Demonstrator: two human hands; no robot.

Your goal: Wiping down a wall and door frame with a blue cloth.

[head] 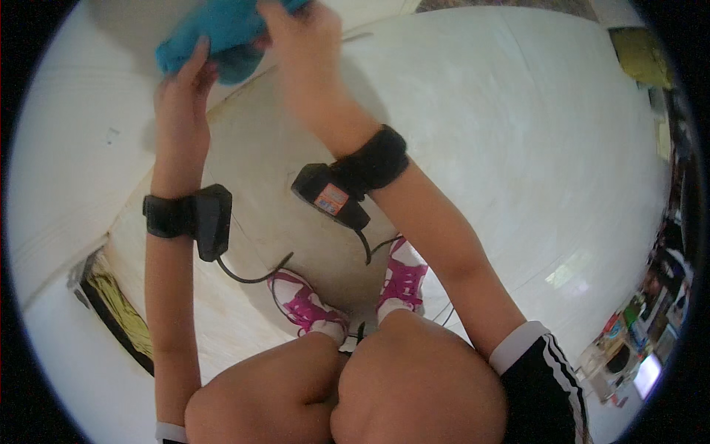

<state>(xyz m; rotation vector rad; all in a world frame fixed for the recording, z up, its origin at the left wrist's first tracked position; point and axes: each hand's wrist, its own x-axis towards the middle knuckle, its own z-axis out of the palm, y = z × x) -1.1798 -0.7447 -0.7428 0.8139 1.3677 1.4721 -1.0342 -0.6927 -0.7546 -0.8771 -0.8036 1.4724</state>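
Observation:
A blue cloth [222,28] is stretched between both hands at the top left, up against or close to a white wall. My left hand [186,89] grips its lower left end, thumb on the near side. My right hand [305,33], slightly blurred, has hold of the right part near the picture's top rim. Part of the cloth hangs down between the hands, and its far side is cut off by the frame. Each wrist wears a black strap with a cabled black device.
Pale floor [499,139] spreads beneath, meeting the white wall [72,122] at left. My knees and pink-and-white shoes [302,299] are below. Yellow-green cloth [119,311] lies in a dark-edged opening at lower left. Assorted items [627,344] crowd the right rim.

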